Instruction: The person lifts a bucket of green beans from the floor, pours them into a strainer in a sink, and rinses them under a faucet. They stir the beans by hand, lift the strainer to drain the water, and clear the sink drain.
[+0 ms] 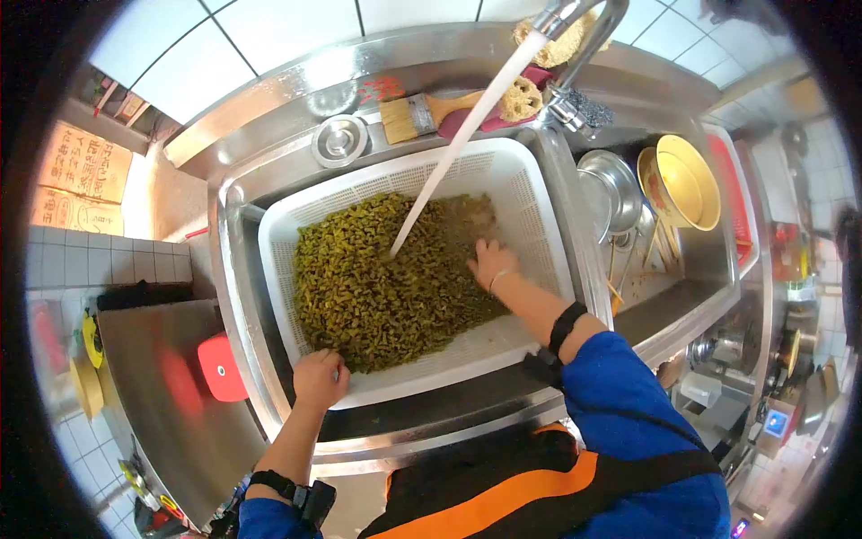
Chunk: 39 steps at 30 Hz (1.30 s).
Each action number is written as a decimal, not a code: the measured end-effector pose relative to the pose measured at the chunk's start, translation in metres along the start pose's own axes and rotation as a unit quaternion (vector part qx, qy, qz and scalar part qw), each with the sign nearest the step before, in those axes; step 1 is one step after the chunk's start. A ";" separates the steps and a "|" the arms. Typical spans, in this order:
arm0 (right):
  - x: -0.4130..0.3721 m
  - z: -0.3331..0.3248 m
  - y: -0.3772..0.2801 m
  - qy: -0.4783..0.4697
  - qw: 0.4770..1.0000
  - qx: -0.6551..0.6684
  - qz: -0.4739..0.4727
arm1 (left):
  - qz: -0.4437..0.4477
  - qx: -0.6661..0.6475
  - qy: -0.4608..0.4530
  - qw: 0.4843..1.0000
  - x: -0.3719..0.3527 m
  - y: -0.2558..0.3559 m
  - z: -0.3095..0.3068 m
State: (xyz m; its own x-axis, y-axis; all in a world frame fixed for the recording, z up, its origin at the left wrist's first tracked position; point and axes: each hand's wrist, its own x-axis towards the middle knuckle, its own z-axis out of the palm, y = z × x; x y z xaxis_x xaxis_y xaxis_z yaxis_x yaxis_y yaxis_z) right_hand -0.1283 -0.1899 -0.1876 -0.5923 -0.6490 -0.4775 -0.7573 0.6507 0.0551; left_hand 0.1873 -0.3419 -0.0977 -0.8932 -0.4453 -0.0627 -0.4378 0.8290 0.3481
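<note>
Chopped green pieces (377, 292) are held in a white perforated basket (539, 202), with both hands at its edges.
The basket is set in the left basin of a steel sink (590, 234), and a stream of water (449, 148) is poured onto the small, moist pieces, which are heaped toward its left side; murky water is pooled at the far right of the heap. By the right hand (492, 262), slightly apart fingers are laid at the heap's right edge. The left hand (321, 379) is curled at the basket's near-left corner; whether the rim is clamped cannot be told. In the right basin, a round metal pot (618, 182) and a smooth yellow bowl (690, 182) are held. A bristled wooden brush (409, 119) is placed along the sink's far edge.
</note>
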 end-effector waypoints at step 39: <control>0.004 -0.033 -0.115 0.107 0.743 0.599 -0.279 | -0.035 0.044 -0.083 0.995 0.005 0.005 -0.002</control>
State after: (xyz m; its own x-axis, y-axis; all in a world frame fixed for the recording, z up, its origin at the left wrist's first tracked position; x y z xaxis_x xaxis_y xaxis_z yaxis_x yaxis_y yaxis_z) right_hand -0.0525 -0.2800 -0.1668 -0.4056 -0.9137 0.0255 -0.1896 0.0568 -0.9802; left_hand 0.1810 -0.3403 -0.0942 -0.8621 -0.4466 -0.2395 -0.4997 0.8279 0.2547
